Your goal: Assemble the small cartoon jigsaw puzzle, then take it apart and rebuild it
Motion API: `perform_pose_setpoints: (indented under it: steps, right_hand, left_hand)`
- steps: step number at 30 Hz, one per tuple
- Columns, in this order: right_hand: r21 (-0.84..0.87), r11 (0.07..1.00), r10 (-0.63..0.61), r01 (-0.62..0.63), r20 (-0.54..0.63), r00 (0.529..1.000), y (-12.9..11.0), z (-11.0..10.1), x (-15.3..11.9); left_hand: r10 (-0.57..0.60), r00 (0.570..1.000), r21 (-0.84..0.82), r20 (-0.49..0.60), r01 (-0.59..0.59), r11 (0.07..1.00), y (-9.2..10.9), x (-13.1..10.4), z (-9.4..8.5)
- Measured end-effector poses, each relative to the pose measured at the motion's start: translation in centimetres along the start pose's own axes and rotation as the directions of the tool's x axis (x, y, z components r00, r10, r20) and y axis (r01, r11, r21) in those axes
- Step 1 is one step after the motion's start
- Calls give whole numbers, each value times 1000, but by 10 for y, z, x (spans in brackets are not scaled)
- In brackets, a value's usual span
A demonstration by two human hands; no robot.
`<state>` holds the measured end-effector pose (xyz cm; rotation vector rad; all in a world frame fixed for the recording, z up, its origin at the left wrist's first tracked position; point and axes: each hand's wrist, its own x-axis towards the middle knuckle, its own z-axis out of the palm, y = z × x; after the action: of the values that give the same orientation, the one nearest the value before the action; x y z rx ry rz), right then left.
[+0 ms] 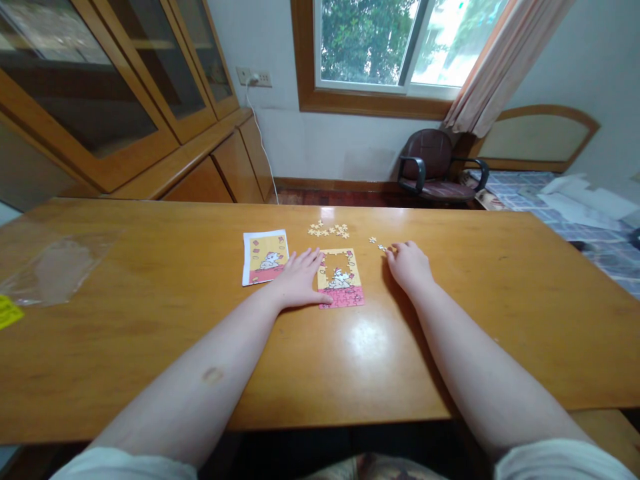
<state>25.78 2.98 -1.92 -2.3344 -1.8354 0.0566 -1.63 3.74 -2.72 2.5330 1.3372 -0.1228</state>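
Observation:
A partly assembled jigsaw puzzle (345, 297) lies on the table, with a white cartoon animal on yellow above a pink band. Bare table shows through a gap in its upper middle. My left hand (300, 279) rests flat and open, fingers spread, on the puzzle's left edge. Under its fingers is the right edge of a printed reference picture (265, 260) with the same design. To the puzzle's right, my right hand (410, 265) is curled with its fingertips pinched at a small puzzle piece (382, 248). Another loose piece (373, 239) lies just beyond.
Several loose puzzle pieces (327, 231) are heaped behind the puzzle on the wooden table (170, 267). A clear plastic bag (63, 267) lies at the far left, near a yellow label (9, 311). Beyond the table stand a cabinet (200, 153) and an armchair (433, 163).

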Motion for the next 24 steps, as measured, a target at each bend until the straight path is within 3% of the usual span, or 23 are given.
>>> perform_pose_setpoints:
  steps: [7, 19, 24]
  right_hand:
    - [112, 993, 49, -45, -32, 998, 4, 19, 12]
    - [231, 972, -34, 41, -36, 999, -3, 28, 14]
    - [429, 894, -123, 124, -32, 992, -9, 20, 4]
  left_hand:
    - [2, 1000, 5, -1, -2, 1000, 0, 0, 0]
    - [4, 1000, 7, 6, -4, 1000, -1, 1, 0]
    - [6, 1000, -6, 5, -6, 1000, -1, 1, 1]
